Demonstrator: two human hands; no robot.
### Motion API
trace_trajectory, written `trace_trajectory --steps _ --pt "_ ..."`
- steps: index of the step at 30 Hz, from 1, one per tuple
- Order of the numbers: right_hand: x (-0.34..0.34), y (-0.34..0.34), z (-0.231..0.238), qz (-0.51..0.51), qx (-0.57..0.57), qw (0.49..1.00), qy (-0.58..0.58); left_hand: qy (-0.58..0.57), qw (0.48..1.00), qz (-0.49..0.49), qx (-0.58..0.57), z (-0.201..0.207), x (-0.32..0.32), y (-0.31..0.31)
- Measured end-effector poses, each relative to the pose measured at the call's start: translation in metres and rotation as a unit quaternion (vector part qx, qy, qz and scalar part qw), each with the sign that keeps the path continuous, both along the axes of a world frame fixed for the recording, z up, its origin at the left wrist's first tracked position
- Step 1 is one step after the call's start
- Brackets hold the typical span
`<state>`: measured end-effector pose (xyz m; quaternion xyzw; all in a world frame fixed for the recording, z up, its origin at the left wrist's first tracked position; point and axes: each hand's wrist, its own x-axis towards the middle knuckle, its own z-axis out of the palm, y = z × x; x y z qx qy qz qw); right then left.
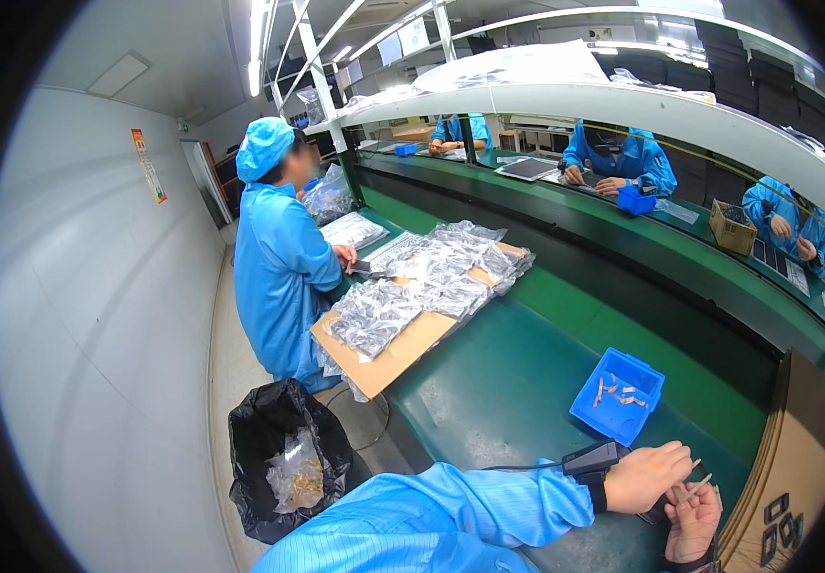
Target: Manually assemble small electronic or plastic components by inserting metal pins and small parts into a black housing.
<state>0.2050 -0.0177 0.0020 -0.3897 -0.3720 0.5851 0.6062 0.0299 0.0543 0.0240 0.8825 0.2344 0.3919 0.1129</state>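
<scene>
Hands together above the near right of the green surface [489, 382]. The right hand [694, 523] pinches a thin tan strip [699, 487]; the left hand [649, 475] meets it, grip undetermined. Several similar strips [634, 401] lie loose in the blue plastic bin [603, 426] beyond; whether finished or waiting, I cannot tell.

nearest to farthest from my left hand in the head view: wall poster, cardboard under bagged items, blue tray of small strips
1. Blue tray, just beyond the left hand
2. Cardboard under bagged items, farther left
3. Wall poster, far left
</scene>
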Motion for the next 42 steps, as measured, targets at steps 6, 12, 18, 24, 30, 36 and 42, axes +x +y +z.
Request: trace_trajectory --steps 6,12,18,24,30,36,42 --pt "0.011 0.004 -0.021 0.018 0.011 1.000 -0.001 -0.050 0.978 -0.127 -0.157 0.004 0.002 -0.007" --pt "0.026 0.005 -0.032 0.097 -0.030 0.991 0.088 -0.072 0.964 -0.160 -0.198 -0.001 0.003 -0.007" --pt "0.022 0.000 -0.030 0.096 -0.009 0.990 0.104 -0.075 0.943 -0.158 -0.284 -0.005 0.007 -0.006" --pt "0.007 0.004 -0.018 0.077 -0.023 0.993 0.084 -0.069 0.933 -0.169 -0.310 -0.005 0.007 -0.007" --pt "0.006 0.004 -0.019 0.071 0.006 0.994 0.081 -0.066 0.938 -0.161 -0.300 -0.002 0.007 -0.008" --pt "0.003 0.005 -0.021 0.048 0.024 0.997 0.055 -0.069 0.947 -0.128 -0.286 -0.007 0.009 -0.009" --pt "-0.002 0.007 -0.027 0.014 0.079 0.997 -0.006 -0.076 0.947 -0.099 -0.297 -0.012 0.012 -0.010"
